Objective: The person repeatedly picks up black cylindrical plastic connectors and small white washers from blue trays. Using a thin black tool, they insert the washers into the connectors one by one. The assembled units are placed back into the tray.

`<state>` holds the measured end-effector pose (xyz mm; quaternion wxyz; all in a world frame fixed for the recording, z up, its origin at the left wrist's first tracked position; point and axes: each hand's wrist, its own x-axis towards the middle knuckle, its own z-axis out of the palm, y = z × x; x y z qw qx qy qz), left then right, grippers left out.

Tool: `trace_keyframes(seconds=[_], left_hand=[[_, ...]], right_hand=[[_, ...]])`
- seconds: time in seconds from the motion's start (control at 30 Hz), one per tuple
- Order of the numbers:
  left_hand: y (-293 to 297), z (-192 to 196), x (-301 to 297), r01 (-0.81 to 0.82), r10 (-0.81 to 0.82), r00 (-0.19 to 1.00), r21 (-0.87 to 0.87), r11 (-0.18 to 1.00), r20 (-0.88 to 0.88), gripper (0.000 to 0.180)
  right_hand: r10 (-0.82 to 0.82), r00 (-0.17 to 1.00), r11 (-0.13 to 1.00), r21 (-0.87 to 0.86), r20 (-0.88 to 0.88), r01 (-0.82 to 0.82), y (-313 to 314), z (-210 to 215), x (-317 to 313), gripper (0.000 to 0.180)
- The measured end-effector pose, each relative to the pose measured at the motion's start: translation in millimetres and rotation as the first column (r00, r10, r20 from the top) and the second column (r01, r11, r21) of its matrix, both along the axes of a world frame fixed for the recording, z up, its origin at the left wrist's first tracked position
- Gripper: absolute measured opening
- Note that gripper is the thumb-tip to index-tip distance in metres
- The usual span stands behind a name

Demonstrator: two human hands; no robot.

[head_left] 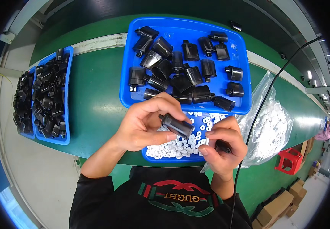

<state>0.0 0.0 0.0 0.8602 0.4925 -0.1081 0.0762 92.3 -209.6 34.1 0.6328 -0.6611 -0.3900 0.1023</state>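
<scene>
My left hand (144, 124) is closed round a black plastic housing (178, 128), its narrow stem toward the palm and its wide end pointing at my right hand. Opposite it, my right hand (230, 147) pinches a small white ring (207, 141), seen edge-on, between thumb and index finger. A second black piece (223, 146) is tucked in the curled fingers of that hand, mostly hidden. Under both hands lies a blue tray (188, 160) of loose white rings (178, 149). Just beyond, a larger blue tray (125, 86) holds several black housings (190, 50), lying at different angles.
Blue trays (68, 114) heaped with black housings stand at the left. A clear plastic bag (272, 128) of white rings lies right on the green table (96, 99). A black cable (262, 105) crosses beside my right hand. A red stool (290, 160) and cardboard boxes (277, 208) stand lower right.
</scene>
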Motion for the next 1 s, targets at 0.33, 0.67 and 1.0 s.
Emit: trace_keyframes(seconds=[0.33, 0.67, 1.0], left_hand=[[-14.2, -9.7, 1.4, 0.012, -0.011, 1.000, -0.115, 0.993, 0.015, 0.034], [-16.6, -4.4, 3.0, -0.043, 0.043, 0.999, 0.055, 0.998, 0.011, 0.047], [-0.5, 23.6, 4.1, -0.320, 0.166, 0.947, 0.764, 0.561, 0.274, 0.065]], right_hand=[[0.034, 0.947, 0.994, -0.108, 0.318, 0.001, 18.4, 12.8, -2.1, 0.055], [0.046, 0.975, 0.989, -0.148, 0.217, -0.014, 14.8, 9.1, -2.7, 0.052], [0.107, 0.951, 0.986, -0.153, 0.289, -0.065, 14.5, 12.5, -5.0, 0.049]])
